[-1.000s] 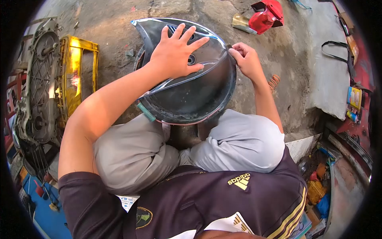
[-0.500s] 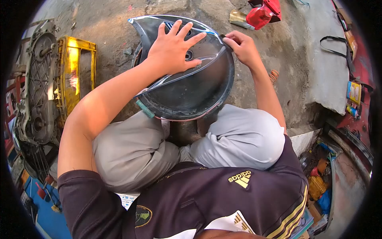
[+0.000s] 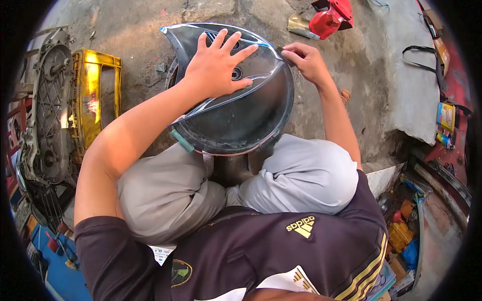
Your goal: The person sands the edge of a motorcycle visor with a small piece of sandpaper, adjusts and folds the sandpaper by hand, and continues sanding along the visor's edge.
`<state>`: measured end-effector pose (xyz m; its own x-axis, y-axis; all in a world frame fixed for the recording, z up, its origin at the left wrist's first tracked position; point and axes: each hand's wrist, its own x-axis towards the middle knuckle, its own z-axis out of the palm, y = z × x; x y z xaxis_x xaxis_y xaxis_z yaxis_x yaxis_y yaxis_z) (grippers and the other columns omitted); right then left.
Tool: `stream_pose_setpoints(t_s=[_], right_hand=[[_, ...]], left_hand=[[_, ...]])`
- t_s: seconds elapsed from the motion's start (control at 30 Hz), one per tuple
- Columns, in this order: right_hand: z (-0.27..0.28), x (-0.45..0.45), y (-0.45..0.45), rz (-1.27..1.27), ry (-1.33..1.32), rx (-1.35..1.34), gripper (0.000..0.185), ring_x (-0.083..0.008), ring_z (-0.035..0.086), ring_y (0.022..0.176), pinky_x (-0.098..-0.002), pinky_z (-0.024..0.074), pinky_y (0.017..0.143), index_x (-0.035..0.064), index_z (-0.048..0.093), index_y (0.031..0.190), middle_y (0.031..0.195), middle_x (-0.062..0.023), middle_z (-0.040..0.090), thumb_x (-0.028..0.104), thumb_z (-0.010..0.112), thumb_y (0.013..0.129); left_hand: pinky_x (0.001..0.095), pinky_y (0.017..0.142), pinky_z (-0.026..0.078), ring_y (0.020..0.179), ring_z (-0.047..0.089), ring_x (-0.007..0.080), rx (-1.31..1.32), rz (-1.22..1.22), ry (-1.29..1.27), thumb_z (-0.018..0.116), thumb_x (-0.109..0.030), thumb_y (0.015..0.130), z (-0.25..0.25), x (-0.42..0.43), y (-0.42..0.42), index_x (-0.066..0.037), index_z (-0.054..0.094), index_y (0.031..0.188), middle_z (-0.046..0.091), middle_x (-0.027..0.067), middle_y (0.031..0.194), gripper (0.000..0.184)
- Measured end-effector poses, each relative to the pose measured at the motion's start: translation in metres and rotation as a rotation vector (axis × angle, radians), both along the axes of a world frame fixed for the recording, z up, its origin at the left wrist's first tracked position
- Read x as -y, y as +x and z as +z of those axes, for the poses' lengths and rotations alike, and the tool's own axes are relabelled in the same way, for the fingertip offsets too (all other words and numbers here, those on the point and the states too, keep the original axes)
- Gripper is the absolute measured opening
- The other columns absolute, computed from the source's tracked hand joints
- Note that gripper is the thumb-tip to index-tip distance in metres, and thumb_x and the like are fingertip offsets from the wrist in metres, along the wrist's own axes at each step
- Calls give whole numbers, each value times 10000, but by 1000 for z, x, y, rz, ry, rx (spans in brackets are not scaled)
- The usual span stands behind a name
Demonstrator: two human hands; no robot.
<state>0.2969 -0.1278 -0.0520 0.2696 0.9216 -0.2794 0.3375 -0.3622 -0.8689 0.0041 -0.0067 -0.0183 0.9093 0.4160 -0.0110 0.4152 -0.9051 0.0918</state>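
Note:
My left hand (image 3: 217,72) lies with fingers spread on a curved, pointed dark panel (image 3: 183,44) with shiny edges and blue-white trim. It looks like a vehicle body panel. Beneath it is a round black basin (image 3: 231,131), in front of my knees. At the panel's right tip, the thumb and fingers of my right hand (image 3: 307,61) are pinched together around a small dark piece (image 3: 281,49). What that piece is, I cannot make out. My left palm and fingers cover part of the panel, including some of its round holes.
A yellow crate (image 3: 95,93) and a large metal engine casing (image 3: 50,110) stand at the left. A red part (image 3: 331,19) lies on the concrete floor ahead. To the right are a coiled copper-coloured spring (image 3: 345,96), a black strap (image 3: 420,60) and assorted clutter (image 3: 401,236).
The right hand has shifted slightly at the panel's right tip, still pinched. My left hand stays spread on the panel. The whole view has moved a little.

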Motion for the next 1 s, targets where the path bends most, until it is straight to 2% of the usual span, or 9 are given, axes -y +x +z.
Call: stream_pose_setpoints(t_s=[0.1, 0.2, 0.33, 0.53, 0.6, 0.73, 0.93, 1.0], right_hand=[[-10, 18, 7, -28, -4, -117, 233, -84, 663, 860, -270, 534, 775, 9, 812, 1147, 963, -4, 780, 210, 797, 1029], [-11, 12, 1, -16, 39, -38, 236, -87, 669, 874, -270, 535, 784, 1, 812, 1148, 971, -7, 785, 203, 801, 1026], [-11, -8, -5, 16, 45, -79, 233, -87, 672, 889, -272, 535, 794, 3, 815, 1150, 963, -3, 784, 199, 805, 1024], [-21, 21, 0, -71, 28, -152, 223, -76, 657, 869, -272, 522, 772, 21, 814, 1157, 948, 6, 782, 198, 809, 1022], [-5, 9, -9, -25, 40, 18, 230, -80, 654, 855, -278, 520, 770, 20, 810, 1157, 934, -2, 779, 209, 800, 1026], [-3, -4, -11, 28, 63, 53, 241, -84, 654, 857, -283, 522, 772, 14, 801, 1157, 933, -19, 782, 221, 785, 1034], [-18, 26, 0, -39, 60, -45, 232, -79, 673, 883, -277, 527, 789, 15, 802, 1157, 937, -7, 783, 212, 784, 1034], [0, 6, -9, 31, 34, 31, 193, -60, 621, 865, -251, 494, 764, 15, 804, 1141, 944, 23, 747, 179, 793, 1040]], left_hand=[[690, 1240, 300, 1598, 387, 398, 29, -3, 11, 688, -699, 953, -5, -1, -2, -374, 426, 1700, 443, 150, 1716, 856], [690, 1240, 300, 1597, 389, 400, 64, -5, 18, 695, -692, 950, -9, 0, -2, -373, 431, 1699, 448, 150, 1712, 856], [700, 1231, 307, 1593, 394, 411, 38, -10, 11, 700, -689, 948, -4, -1, -1, -371, 441, 1695, 452, 157, 1706, 852], [706, 1221, 321, 1594, 393, 406, 43, -3, 21, 690, -698, 953, -9, -3, -3, -378, 432, 1698, 444, 152, 1714, 851], [709, 1219, 324, 1594, 393, 405, 60, -22, 31, 686, -703, 955, -11, 1, -1, -381, 429, 1700, 442, 149, 1715, 851], [719, 1223, 326, 1589, 400, 414, 34, -12, 45, 678, -712, 955, -5, -2, -1, -383, 427, 1699, 450, 148, 1710, 852], [700, 1230, 317, 1591, 400, 416, 48, -15, 46, 676, -716, 954, -10, -1, -3, -380, 415, 1705, 448, 151, 1713, 863], [702, 1228, 321, 1591, 399, 416, 47, -21, 47, 675, -717, 954, -10, 0, 0, -378, 417, 1705, 445, 149, 1715, 864]])
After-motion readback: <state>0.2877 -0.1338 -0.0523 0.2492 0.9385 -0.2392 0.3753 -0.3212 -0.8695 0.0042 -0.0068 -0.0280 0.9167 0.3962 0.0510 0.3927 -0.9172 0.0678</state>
